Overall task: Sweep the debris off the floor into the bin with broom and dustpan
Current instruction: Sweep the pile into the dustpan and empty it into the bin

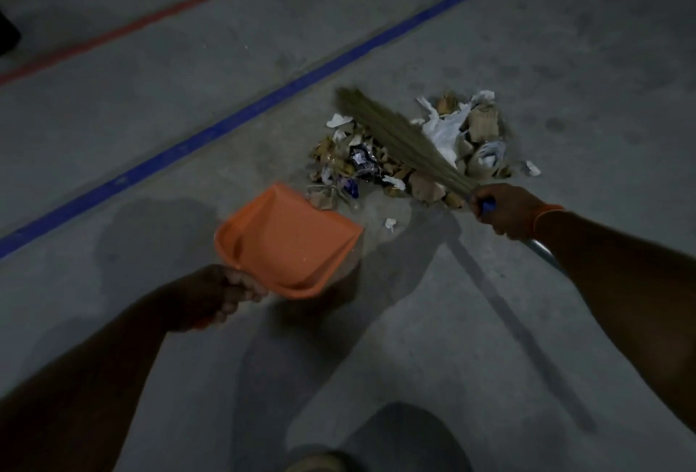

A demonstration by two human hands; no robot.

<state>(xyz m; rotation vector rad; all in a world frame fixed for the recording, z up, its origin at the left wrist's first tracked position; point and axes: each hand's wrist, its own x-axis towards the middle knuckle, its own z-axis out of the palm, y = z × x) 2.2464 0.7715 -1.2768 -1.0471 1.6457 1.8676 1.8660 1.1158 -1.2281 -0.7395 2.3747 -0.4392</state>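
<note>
Diagonally, broom (399, 138) bristles up-left.

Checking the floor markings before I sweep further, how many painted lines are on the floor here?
2. A blue line runs diagonally just beyond the debris pile; a red line runs farther away, roughly parallel. More may lie outside the view.

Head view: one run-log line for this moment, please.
left hand holds orange dustpan, empty | right hand grips grass broom over debris pile | bin not in view
</note>
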